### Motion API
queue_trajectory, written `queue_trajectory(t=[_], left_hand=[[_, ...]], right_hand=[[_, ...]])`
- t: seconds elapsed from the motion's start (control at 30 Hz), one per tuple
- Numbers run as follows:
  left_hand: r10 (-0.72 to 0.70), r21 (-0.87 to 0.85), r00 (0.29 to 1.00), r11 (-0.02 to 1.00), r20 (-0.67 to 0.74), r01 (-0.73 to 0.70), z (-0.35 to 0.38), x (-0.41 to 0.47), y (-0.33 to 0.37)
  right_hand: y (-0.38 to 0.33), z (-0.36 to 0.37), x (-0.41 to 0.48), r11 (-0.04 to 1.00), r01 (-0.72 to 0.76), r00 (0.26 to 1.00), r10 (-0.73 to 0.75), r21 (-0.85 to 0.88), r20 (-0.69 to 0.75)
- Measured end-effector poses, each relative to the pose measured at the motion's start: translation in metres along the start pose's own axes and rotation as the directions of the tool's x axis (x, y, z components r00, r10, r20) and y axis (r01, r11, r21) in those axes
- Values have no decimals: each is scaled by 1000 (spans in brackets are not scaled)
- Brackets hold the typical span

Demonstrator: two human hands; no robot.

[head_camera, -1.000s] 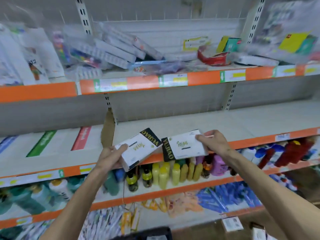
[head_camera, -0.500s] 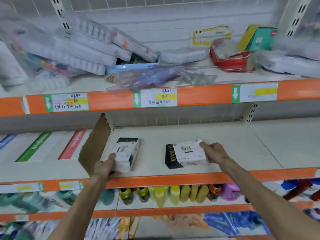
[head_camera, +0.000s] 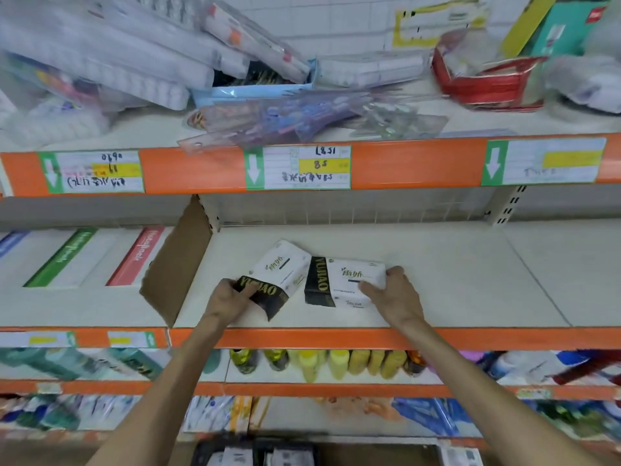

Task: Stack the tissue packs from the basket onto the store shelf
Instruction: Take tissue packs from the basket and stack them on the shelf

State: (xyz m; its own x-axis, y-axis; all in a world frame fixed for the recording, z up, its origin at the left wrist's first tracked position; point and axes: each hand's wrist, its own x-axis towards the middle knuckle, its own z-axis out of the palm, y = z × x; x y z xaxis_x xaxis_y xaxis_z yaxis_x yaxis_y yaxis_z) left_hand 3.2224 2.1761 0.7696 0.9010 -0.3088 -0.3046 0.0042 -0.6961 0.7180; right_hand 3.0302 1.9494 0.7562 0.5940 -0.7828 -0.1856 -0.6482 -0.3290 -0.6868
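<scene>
Divider: a brown cardboard divider (head_camera: 174, 264) stands at the left edge of the cream metal store shelf (head_camera: 453, 280).
Left hand (head_camera: 228, 297): its grip is closed on the black end of a white-and-black film-wrapped tissue pack (head_camera: 280, 269), which lies askew near the shelf's front edge.
Second pack: a matching white-and-black tissue pack (head_camera: 349, 280) lies flat, touching the first.
Right hand (head_camera: 393, 297): its grip clasps the second pack's white end.
Handling: probably light, soft and squashy, with slippery film. Hold the short ends gently.
Room: a shop aisle with orange price-label strips (head_camera: 195, 169).
</scene>
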Motion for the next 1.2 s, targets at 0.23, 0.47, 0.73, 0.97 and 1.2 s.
queue_trajectory(t=[0.23,0.47,0.73,0.97,1.2], left_hand=[[75,-9,978,997,-197,-78,-23,24,-8],[32,-160,952,983,-303,-84,-18,33,-12],[471,441,832,839,-293,-319,-5,-6,-50],[488,551,843,777,-224,-304,-20,46,-40],[513,649,796,731,-321,-209,-18,90,-34]], right_hand=[[-12,0,39,997,-28,992,20,-68,-121],[-36,19,49,993,108,994,-109,42,21],[-7,38,2,911,353,934,-355,-212,31],[-42,47,28,795,372,892,-449,-480,-53],[-67,62,63,801,420,883,-470,-426,-14]])
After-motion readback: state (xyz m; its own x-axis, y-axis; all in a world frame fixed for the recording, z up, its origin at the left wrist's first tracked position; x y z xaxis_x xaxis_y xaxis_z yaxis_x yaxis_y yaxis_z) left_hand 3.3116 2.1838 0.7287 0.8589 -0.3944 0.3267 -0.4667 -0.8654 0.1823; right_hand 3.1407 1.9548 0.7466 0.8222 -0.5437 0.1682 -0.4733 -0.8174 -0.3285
